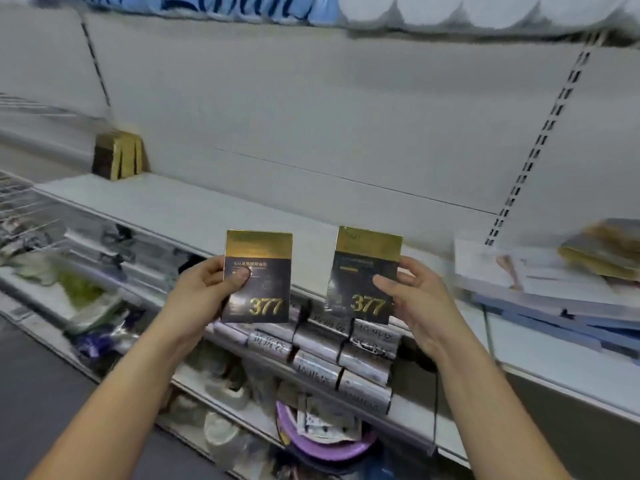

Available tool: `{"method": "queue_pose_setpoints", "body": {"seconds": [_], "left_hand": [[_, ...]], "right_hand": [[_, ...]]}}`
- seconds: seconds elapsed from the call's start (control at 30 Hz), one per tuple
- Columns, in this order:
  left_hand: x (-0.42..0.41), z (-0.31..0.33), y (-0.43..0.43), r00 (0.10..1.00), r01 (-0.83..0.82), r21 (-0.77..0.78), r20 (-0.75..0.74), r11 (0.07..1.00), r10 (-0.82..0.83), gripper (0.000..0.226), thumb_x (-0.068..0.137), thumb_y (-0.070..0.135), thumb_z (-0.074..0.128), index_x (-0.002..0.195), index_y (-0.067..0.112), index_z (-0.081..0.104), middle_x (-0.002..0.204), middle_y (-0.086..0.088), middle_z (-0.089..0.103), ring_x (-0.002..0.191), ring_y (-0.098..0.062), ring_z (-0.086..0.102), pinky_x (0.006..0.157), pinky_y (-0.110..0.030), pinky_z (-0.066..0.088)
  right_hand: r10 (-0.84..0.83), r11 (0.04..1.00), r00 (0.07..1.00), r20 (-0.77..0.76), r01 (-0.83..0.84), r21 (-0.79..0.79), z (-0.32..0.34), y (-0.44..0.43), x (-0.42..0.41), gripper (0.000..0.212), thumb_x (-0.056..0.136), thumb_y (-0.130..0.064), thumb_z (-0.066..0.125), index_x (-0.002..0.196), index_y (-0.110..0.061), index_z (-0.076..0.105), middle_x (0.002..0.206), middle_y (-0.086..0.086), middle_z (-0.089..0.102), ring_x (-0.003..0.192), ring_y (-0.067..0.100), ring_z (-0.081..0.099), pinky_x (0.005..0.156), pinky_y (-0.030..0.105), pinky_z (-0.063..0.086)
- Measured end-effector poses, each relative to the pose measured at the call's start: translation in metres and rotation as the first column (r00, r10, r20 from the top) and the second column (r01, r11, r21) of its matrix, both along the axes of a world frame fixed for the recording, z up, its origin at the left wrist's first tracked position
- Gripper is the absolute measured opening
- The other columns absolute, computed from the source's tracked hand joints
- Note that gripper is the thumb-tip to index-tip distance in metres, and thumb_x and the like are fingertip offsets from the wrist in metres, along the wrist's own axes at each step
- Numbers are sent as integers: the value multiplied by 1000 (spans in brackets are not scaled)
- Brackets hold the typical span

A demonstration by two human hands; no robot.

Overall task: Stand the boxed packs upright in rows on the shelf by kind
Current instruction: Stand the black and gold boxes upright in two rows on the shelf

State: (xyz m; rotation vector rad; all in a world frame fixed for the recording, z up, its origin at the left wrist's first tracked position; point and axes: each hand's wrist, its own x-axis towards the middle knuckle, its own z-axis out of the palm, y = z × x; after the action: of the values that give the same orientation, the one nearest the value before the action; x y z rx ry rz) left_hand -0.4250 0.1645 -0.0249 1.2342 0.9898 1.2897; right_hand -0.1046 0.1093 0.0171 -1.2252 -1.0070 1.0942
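Note:
I hold two matching boxed packs, dark with a gold top band and a gold "377". My left hand grips the left pack by its left edge, thumb on the front. My right hand pinches the right pack by its right edge. Both packs are upright in the air in front of the white shelf. At the shelf's far left, a short row of the same gold-and-dark packs stands upright against the back wall.
On the shelf's right end lies a pile of flat boxes, white, blue and gold. Rolled items with labels fill the shelf below. A wire rack stands at left. A purple basin sits low down.

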Motion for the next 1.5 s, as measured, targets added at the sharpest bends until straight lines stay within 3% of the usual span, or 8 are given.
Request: {"method": "queue_pose_setpoints", "body": {"seconds": [0.1, 0.17, 0.33, 0.57, 0.9, 1.13, 1.27, 1.5], "left_hand": [[-61, -1, 13, 990, -125, -12, 55, 992, 126, 18, 85, 22, 78, 102, 23, 76, 101, -9, 81, 86, -20, 77, 65, -28, 60], [-97, 0, 21, 980, -189, -11, 66, 982, 189, 16, 90, 20, 75, 106, 24, 74, 102, -6, 81, 86, -19, 78, 63, -26, 61], [-177, 1, 51, 945, -312, -10, 103, 950, 312, 19, 93, 18, 72, 112, 22, 73, 99, -3, 81, 78, -19, 78, 50, -27, 58], [-271, -11, 130, 936, -344, -24, 70, 939, 345, 38, 82, 28, 77, 119, 20, 70, 109, -7, 80, 94, -25, 78, 75, -41, 65], [-387, 15, 280, 971, -236, 13, -39, 972, 237, 36, 81, 33, 78, 116, 27, 73, 111, -11, 78, 101, -31, 76, 75, -40, 63], [-447, 8, 367, 992, -124, -8, -28, 992, 124, 22, 86, 27, 76, 107, 33, 75, 107, -8, 80, 96, -28, 78, 69, -30, 62], [-483, 0, 422, 1000, -16, -38, -2, 999, 16, 26, 78, 34, 78, 104, 36, 76, 108, -6, 80, 96, -28, 78, 75, -38, 61], [-538, -10, 480, 976, 213, -67, -21, 975, -215, 51, 75, 42, 79, 124, 31, 67, 113, -2, 79, 104, -25, 76, 94, -49, 55]], "right_hand": [[59, 998, 998, 4, -59, 10, 1, 35, -71, 39, 87, 3, 74, 122, -13, 66, 102, 8, 80, 90, 28, 78, 65, 38, 63], [90, 996, 996, 5, -90, 17, 0, 56, -111, 39, 86, 3, 74, 120, -14, 66, 102, 9, 80, 91, 30, 78, 73, 47, 65], [171, 985, 985, 8, -171, 23, -3, 115, -190, 37, 89, 2, 73, 119, -19, 67, 101, 8, 80, 93, 29, 78, 73, 47, 64], [227, 971, 974, 27, -228, 69, -15, 220, -283, 40, 89, 3, 72, 123, -18, 65, 100, 6, 80, 88, 26, 78, 68, 44, 65], [246, 967, 968, 51, -249, 56, -1, 378, -409, 29, 88, 2, 72, 108, -19, 72, 99, 0, 81, 86, 21, 78, 82, 50, 62], [136, 990, 990, 46, -137, 15, -7, 433, -480, 31, 89, 3, 71, 116, -12, 69, 100, 4, 80, 84, 24, 78, 76, 45, 63], [5, 1000, 998, 69, -6, 22, -13, 450, -517, 28, 89, 0, 72, 113, -13, 69, 101, 4, 80, 89, 27, 77, 83, 51, 61], [-215, 975, 974, 69, 218, -38, -22, 456, -589, 27, 89, 0, 72, 113, -14, 70, 100, 5, 80, 87, 24, 78, 70, 36, 59]]}}
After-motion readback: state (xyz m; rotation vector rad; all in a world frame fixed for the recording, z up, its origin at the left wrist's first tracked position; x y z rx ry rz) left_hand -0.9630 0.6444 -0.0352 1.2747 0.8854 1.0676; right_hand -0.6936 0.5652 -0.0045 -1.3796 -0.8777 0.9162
